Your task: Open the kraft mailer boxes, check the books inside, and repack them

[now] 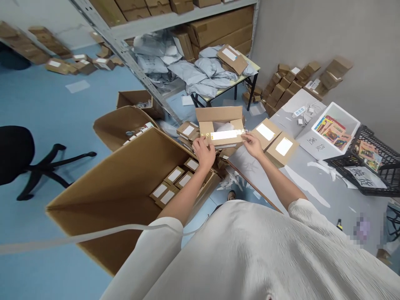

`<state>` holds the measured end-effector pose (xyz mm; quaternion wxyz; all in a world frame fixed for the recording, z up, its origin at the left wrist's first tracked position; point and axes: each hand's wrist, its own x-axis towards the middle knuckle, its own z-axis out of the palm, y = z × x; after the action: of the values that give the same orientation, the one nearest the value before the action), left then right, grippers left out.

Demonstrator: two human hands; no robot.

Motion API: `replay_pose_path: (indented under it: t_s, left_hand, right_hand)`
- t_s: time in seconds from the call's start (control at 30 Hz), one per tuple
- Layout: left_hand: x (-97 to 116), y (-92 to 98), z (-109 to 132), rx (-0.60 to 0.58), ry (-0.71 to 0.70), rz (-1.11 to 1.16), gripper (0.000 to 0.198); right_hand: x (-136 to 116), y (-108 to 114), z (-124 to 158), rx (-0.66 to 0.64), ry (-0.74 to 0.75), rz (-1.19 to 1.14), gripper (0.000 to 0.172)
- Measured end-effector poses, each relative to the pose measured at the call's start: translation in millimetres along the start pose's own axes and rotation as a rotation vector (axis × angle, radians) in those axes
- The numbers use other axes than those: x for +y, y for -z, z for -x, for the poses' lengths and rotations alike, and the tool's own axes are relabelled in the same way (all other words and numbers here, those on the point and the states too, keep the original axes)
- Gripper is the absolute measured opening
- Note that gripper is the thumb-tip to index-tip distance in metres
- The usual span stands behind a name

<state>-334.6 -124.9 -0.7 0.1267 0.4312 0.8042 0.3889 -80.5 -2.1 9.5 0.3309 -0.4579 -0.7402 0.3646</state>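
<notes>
An opened cardboard box (218, 113) is in front of me, its back flap standing up and some whitish wrapping (222, 127) showing inside. Along its front edge runs a white strip (224, 134) with shiny yellowish tape at both ends. My left hand (204, 153) grips the box's front left corner, fingers curled at the strip's end. At the front right corner my right hand (253, 144) pinches the edge between thumb and fingers. Whether the strip is loose or stuck to the cardboard I cannot tell.
A big open carton (103, 179) with several labelled boxes (174, 175) stands at left. Two labelled boxes (283, 146) lie on the grey table (312, 183) at right, near a white bin (339, 114) and black crate (384, 146). Grey parcels (206, 73) cover a small table behind.
</notes>
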Motion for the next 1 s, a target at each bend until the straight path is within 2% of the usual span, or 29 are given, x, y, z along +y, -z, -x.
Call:
replay_pose_path:
  t_s: [0.17,0.27,0.37,0.5,0.63,0.8,1.0]
  left_hand:
    - [-19,-18.7,5,-0.187,0.012,0.009,0.062]
    - [-17,-30.1,8,-0.268,0.011,0.007,0.061]
    - [-7,-39.4,10,-0.315,-0.035,0.023,0.059]
    - [12,-53.0,12,-0.376,-0.078,0.04,0.057]
    - [33,-74.3,18,-0.463,-0.156,0.053,0.057]
    - [72,-111.8,37,-0.574,-0.281,0.075,0.057]
    - [126,-161.6,72,-0.741,-0.425,0.078,0.057]
  right_hand:
    - [16,-14,1,-0.1,-0.059,-0.009,0.056]
    - [22,-13,7,-0.122,-0.087,0.003,0.052]
    - [28,-3,13,-0.09,-0.118,0.017,0.048]
    - [39,20,25,-0.02,-0.173,0.026,0.046]
    - [53,47,48,0.066,-0.217,0.031,0.044]
    - [69,91,91,0.158,-0.295,0.065,0.039]
    - [97,146,144,0.268,-0.42,0.065,0.037]
